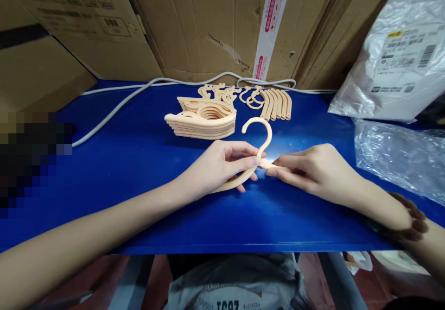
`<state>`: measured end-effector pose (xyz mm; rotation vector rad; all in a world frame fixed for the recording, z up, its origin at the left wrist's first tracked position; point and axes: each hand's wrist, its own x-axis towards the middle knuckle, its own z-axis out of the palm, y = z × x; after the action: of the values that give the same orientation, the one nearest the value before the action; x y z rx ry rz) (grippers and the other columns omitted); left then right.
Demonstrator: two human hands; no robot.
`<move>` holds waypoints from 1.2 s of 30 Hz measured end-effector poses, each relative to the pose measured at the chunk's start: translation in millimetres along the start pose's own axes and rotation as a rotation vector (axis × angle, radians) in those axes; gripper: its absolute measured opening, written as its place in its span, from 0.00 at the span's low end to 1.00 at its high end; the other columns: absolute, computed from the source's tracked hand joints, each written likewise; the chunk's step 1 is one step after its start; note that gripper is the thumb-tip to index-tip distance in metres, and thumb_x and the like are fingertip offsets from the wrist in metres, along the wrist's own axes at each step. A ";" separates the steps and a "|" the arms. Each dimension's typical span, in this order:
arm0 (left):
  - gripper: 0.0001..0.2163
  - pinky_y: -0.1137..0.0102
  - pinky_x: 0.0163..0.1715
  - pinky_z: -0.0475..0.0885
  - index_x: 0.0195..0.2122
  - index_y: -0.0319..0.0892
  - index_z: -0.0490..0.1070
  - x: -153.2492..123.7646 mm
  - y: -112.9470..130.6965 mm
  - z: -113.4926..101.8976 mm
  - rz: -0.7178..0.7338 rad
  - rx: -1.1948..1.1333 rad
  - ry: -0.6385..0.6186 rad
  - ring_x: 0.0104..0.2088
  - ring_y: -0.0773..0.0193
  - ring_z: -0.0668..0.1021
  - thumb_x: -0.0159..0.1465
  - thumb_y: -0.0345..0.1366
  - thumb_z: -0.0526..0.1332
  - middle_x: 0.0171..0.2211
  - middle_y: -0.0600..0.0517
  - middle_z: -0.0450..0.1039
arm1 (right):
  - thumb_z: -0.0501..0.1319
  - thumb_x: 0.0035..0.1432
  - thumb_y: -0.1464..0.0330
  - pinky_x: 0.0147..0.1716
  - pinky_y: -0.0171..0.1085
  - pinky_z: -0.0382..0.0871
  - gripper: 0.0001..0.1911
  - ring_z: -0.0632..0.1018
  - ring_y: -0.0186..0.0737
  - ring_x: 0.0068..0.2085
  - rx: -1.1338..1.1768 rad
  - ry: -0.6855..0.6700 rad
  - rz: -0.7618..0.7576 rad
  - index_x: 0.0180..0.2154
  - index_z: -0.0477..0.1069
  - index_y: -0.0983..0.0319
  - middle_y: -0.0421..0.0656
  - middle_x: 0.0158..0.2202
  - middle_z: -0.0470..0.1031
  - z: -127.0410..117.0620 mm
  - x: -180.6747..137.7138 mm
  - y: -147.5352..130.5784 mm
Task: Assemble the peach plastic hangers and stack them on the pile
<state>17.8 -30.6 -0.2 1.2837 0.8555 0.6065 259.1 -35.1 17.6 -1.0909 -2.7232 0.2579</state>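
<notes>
Head view shows the left hand closed around the curved arm of a peach plastic hanger, thumb and fingers pinching it just below its hook. Facing it, the right hand pinches the hanger's other arm, fingertips nearly meeting the left's. Between both hands the hanger rests low over the blue table, hook pointing away. Just beyond lies a stack of hanger bodies, then loose hanger pieces, a grey cable, cardboard boxes and plastic bags.
</notes>
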 end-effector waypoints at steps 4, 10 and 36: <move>0.11 0.76 0.25 0.73 0.47 0.38 0.76 -5.2 2.6 3.4 0.129 0.280 0.004 0.28 0.68 0.78 0.71 0.38 0.59 0.35 0.51 0.79 | 0.50 0.74 0.51 0.24 0.39 0.47 0.28 0.69 0.32 0.19 -0.041 0.036 -0.044 0.31 0.77 0.59 0.37 0.20 0.74 1.6 -1.0 3.6; 0.14 0.70 0.33 0.70 0.44 0.40 0.76 -13.4 2.4 7.6 0.358 1.010 0.019 0.36 0.61 0.82 0.76 0.36 0.50 0.39 0.48 0.81 | 0.54 0.72 0.51 0.32 0.39 0.56 0.27 0.68 0.35 0.23 -0.187 0.045 -0.147 0.25 0.72 0.60 0.40 0.21 0.72 -7.0 3.6 4.8; 0.17 0.69 0.27 0.67 0.55 0.41 0.71 -8.0 -13.2 4.8 0.492 1.277 0.107 0.36 0.56 0.86 0.78 0.46 0.51 0.43 0.50 0.85 | 0.53 0.75 0.61 0.36 0.41 0.64 0.16 0.75 0.42 0.36 -0.167 0.243 -0.130 0.46 0.77 0.61 0.46 0.38 0.79 -6.4 4.6 -3.4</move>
<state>16.3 -42.3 -11.2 2.6891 1.0514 0.4894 255.1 -33.7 25.1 -0.9112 -2.6170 -0.1165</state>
